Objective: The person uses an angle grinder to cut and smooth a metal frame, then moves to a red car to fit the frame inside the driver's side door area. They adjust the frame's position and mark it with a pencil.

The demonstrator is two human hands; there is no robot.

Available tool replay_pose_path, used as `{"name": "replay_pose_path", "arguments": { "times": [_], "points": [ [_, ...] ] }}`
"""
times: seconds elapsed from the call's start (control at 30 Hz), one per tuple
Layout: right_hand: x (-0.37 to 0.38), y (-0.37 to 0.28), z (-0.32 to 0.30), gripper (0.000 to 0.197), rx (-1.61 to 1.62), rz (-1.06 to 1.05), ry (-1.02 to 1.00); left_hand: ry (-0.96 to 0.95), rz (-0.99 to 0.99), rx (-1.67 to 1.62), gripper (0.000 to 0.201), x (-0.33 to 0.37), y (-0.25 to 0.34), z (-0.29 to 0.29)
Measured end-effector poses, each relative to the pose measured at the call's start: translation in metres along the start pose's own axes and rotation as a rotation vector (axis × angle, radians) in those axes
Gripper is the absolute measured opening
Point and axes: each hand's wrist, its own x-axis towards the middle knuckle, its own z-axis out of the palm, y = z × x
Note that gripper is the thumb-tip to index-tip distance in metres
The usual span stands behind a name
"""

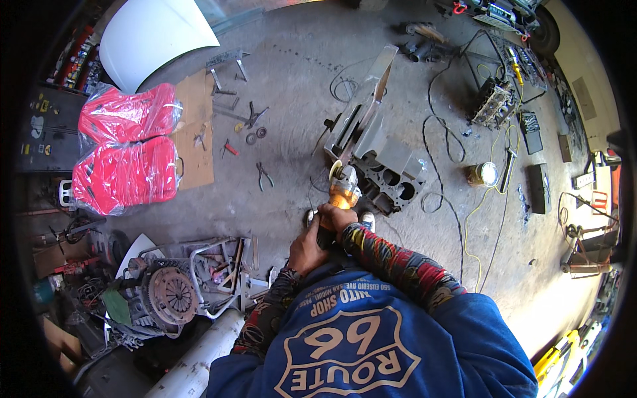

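Note:
An orange angle grinder is held out in front of me at the middle of the view. My right hand is wrapped round its body, and my left hand closes on its rear end. The grinder's disc sits beside the lower end of a long grey metal part; whether it touches, I cannot tell. That part rests by an engine block with large round bores, partly covered by a grey panel.
Pliers, a red-handled tool and metal rings lie on the floor to the left. Two plastic-wrapped red seats stand beyond them. On the right are looping black cables, a can and another engine part. A clutch assembly sits lower left.

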Motion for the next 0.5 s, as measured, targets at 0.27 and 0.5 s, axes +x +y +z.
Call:
{"name": "replay_pose_path", "arguments": {
  "times": [0.27, 0.5],
  "points": [
    [-0.013, -0.012, 0.000, 0.055, -0.013, -0.066, -0.041, 0.092, 0.131, -0.032, 0.098, 0.001, -0.008, 0.000],
    [-0.007, -0.023, -0.015, 0.059, -0.210, -0.129, -0.030, 0.010, 0.026, -0.011, 0.095, 0.000, 0.031, -0.006]
  ]
}}
